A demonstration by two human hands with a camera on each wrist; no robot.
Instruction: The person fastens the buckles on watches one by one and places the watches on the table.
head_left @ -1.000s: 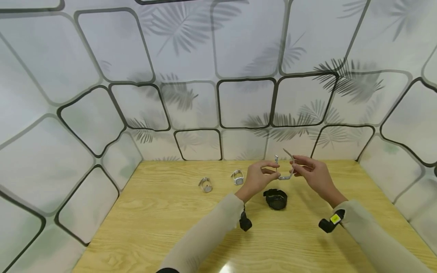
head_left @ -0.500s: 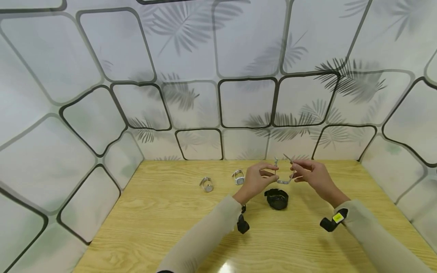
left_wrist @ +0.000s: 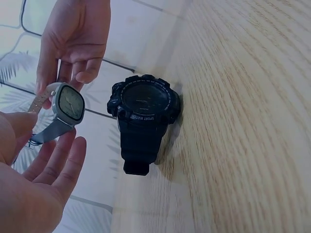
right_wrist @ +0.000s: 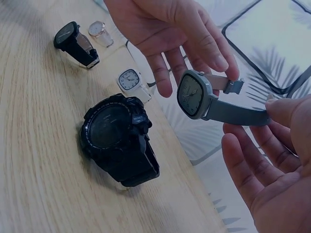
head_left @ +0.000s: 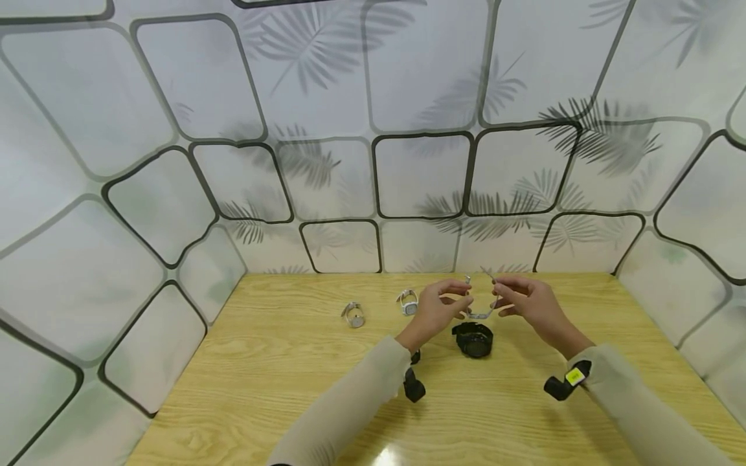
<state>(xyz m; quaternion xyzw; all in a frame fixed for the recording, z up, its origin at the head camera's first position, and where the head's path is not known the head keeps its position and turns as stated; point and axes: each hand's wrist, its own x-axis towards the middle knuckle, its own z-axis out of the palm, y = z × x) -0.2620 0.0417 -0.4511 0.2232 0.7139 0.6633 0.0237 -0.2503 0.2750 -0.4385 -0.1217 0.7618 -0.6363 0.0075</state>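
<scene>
Between my two hands hangs a wristwatch with a squarish pale dial (right_wrist: 191, 94) and a grey strap (right_wrist: 235, 112), held up above the wooden table. My left hand (head_left: 434, 309) pinches the strap half that ends in the buckle (right_wrist: 234, 87). The other strap half is pinched between thumb and fingers of my right hand (head_left: 533, 307). Both strap halves stand up from the case, apart at their ends. Just below and nearer to me, a chunky black sport watch (head_left: 474, 340) rests on the table with its strap closed into a loop.
Left of my hands, a white square watch (head_left: 409, 307) and a rose-gold watch with a light strap (head_left: 355, 318) lie on the table (head_left: 262, 362). A dark-faced watch (right_wrist: 68, 36) shows beside them in the right wrist view. Behind rises a patterned curtain (head_left: 326, 181).
Both hands have lowered a little with the grey watch, its case dropping slightly down and left toward the black sport watch. The watches on the table have not moved.
</scene>
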